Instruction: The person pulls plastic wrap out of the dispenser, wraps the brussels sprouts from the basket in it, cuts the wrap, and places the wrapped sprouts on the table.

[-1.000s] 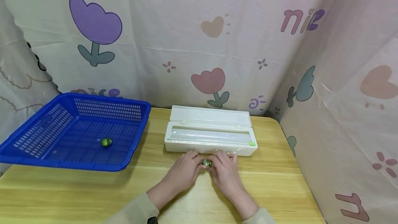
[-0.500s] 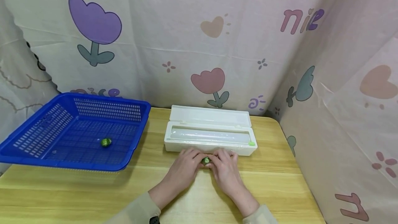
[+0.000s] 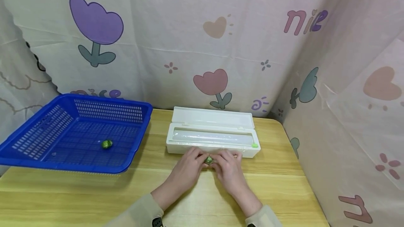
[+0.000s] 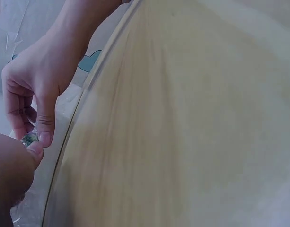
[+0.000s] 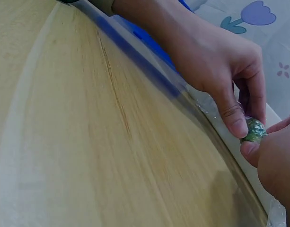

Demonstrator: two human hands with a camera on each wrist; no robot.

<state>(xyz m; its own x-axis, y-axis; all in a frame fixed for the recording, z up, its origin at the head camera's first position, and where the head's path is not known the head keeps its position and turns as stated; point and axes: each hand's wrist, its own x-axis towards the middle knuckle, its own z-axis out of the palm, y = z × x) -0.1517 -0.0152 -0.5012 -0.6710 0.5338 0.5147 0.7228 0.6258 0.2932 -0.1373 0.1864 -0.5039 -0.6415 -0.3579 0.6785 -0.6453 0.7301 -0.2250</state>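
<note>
A small round green vegetable (image 3: 208, 160), perhaps a Brussels sprout, is held between both hands in front of the white box. Clear cling film (image 5: 277, 213) shows around it and beside the fingers. The left hand (image 3: 188, 166) pinches its left side with thumb and curled fingers. From the other side the right hand (image 3: 229, 171) pinches it the same way. Both thumbs meet the vegetable in the right wrist view, where its surface looks shiny. The white cling film dispenser (image 3: 206, 148) stands just beyond the fingertips, its lid raised and a roll (image 3: 213, 137) inside.
At the left stands a blue perforated basket (image 3: 143, 129) with another shiny green vegetable (image 3: 107, 144) on its floor. A green slider (image 3: 254, 145) sits at the dispenser's right end. A patterned cloth (image 3: 176, 27) hangs behind and to the right of the wooden table (image 3: 277, 185).
Both hands have edged forward, closer to the dispenser, with the green vegetable between them. It has turned a little in the fingers. Basket and dispenser stay put.
</note>
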